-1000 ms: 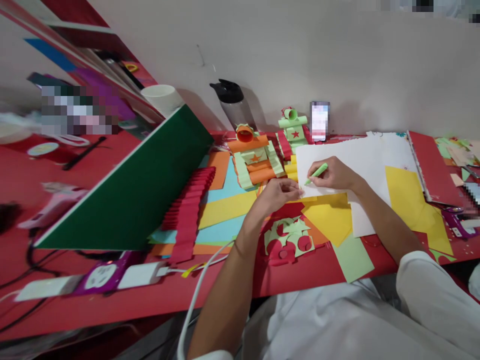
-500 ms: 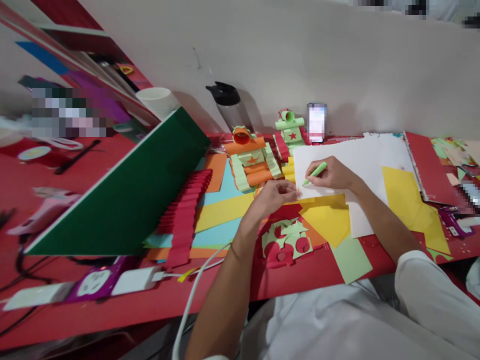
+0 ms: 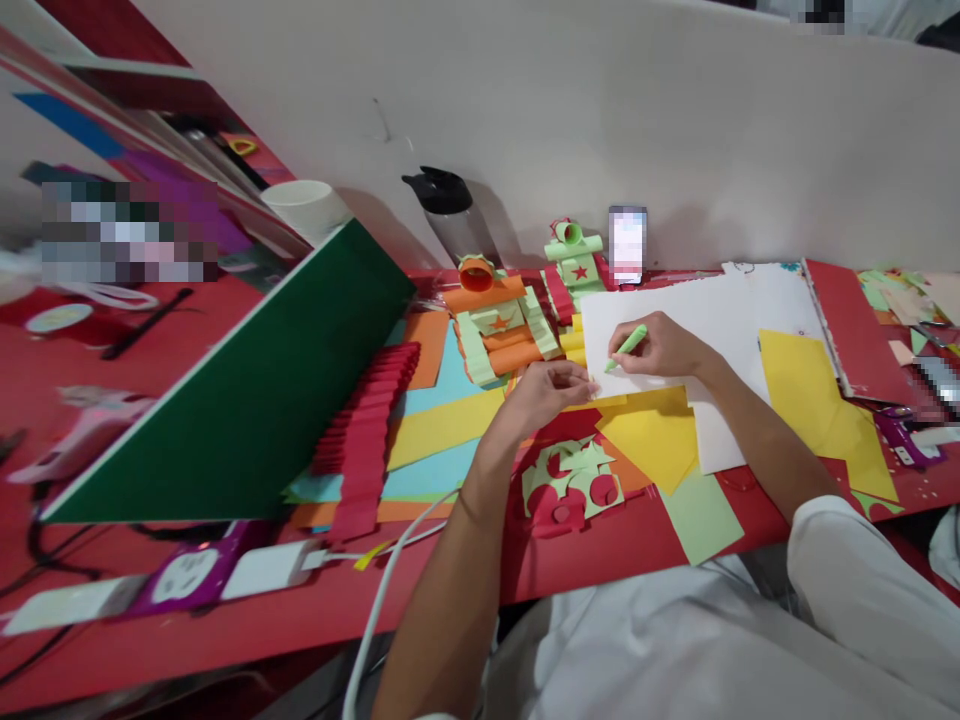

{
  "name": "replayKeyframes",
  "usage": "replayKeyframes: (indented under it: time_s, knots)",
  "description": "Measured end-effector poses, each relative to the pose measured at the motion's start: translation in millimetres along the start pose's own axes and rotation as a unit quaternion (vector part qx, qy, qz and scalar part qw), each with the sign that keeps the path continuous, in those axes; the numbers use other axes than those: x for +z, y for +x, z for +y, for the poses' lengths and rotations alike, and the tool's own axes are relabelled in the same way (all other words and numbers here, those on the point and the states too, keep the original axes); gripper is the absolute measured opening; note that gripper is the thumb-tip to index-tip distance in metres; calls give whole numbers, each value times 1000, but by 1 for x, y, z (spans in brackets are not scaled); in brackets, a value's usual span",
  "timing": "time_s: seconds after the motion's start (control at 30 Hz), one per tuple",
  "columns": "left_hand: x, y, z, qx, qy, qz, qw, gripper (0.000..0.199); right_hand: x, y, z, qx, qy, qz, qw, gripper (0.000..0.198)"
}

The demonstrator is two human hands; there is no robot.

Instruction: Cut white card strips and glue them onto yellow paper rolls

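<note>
Above red tabletop (image 3: 555,570), fingers (image 3: 618,334) of the right hand (image 3: 661,346) pinch a green pen (image 3: 630,343).

The phone (image 3: 628,245) stands behind the sheet (image 3: 694,312), right of the bottle (image 3: 452,215).

The lone view looked out from the person's head, forward and down over the white shirt (image 3: 637,645) to the nearby red counter (image 3: 555,568), with the pale wall (image 3: 525,100) facing it beyond.

No text can be read; the phone (image 3: 628,246) at the back edge of the table (image 3: 547,575) has a blurred screen.
</note>
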State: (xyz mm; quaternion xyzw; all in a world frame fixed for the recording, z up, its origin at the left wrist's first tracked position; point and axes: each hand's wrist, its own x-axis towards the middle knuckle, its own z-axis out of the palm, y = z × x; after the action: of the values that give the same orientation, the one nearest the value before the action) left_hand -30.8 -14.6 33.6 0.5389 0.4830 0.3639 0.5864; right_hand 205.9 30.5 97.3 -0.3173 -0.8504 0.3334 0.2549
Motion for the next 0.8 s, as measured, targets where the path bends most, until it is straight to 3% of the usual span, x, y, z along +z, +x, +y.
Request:
replayKeyframes:
  time_s: [0.17,0.3,0.4,0.47,0.53,0.63,0.7,0.8]
  knots:
    - [-1,-1,1,4,3,6,1000,48,-20,-6,-5,3,47,43,998,15]
    - [-1,-2,2,13,8,15,1000,43,-59,-21,-1,25,57,201,978,29]
    - [-2,2,-3,12,-7,42,999,44,-93,-36,27,53,-33,343,937,30]
    - [-3,5,-7,16,-25,66,997,46,-110,-45,52,80,-75,388,915,35]
    - [-5,9,-10,22,-33,94,995,48,-118,-52,75,114,-42,376,918,43]
    - [-6,11,-12,32,-22,129,991,48,-112,-54,91,167,94,295,936,52]
    - [-7,11,-11,36,-18,140,989,49,-106,-51,89,171,162,268,934,57]
    - [-10,10,-10,53,-29,153,986,51,-105,-48,83,137,198,297,924,57]
